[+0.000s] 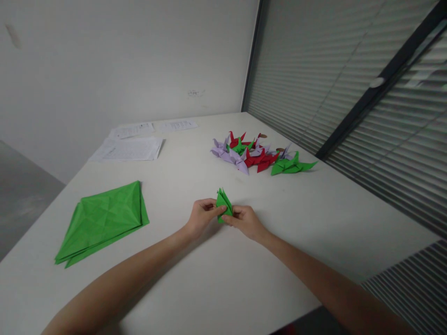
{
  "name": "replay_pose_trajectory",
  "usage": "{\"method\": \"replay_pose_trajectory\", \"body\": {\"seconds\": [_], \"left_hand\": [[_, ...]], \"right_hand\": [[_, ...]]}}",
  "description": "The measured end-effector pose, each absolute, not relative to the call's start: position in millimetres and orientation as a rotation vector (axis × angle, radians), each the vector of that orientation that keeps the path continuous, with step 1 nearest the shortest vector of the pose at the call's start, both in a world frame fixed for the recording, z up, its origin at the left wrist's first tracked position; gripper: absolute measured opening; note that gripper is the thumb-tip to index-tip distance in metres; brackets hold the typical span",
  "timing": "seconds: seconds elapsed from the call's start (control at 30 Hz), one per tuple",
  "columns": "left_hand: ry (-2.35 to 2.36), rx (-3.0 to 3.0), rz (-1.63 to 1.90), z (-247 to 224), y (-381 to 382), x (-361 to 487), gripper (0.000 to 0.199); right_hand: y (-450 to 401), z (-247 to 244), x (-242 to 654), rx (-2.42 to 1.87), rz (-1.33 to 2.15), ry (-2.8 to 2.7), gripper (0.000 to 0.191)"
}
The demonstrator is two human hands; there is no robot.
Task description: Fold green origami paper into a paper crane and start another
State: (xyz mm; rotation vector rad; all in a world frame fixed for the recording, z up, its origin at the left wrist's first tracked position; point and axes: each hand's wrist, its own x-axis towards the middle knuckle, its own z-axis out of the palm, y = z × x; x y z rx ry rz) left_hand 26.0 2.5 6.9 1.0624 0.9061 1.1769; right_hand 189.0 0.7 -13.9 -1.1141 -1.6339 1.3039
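A small green folded paper piece [222,201] is held upright just above the table, its narrow points facing away from me. My left hand [203,213] pinches it from the left, thumb across its front face. From the right, my right hand [246,219] grips its lower edge between thumb and fingers. The fingertips behind the paper are hidden. To the left lies a stack of creased green paper sheets [108,211], apart from both hands.
Beyond my hands sits a cluster of folded paper cranes, among them a purple crane [238,159], a red crane [262,159] and a green crane [292,165]. Printed papers [132,149] lie at the back left of the white table [188,288]. Blinds [335,88] line the right side.
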Motion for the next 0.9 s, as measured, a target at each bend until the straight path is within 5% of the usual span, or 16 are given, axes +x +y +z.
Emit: {"method": "replay_pose_trajectory", "body": {"seconds": [0.9], "left_hand": [[0.833,1.04,1.155,5.8,3.3,25.9,0.038]], "right_hand": [[4.2,-14.5,193.2,-1.16,1.316,-1.625,0.054]]}}
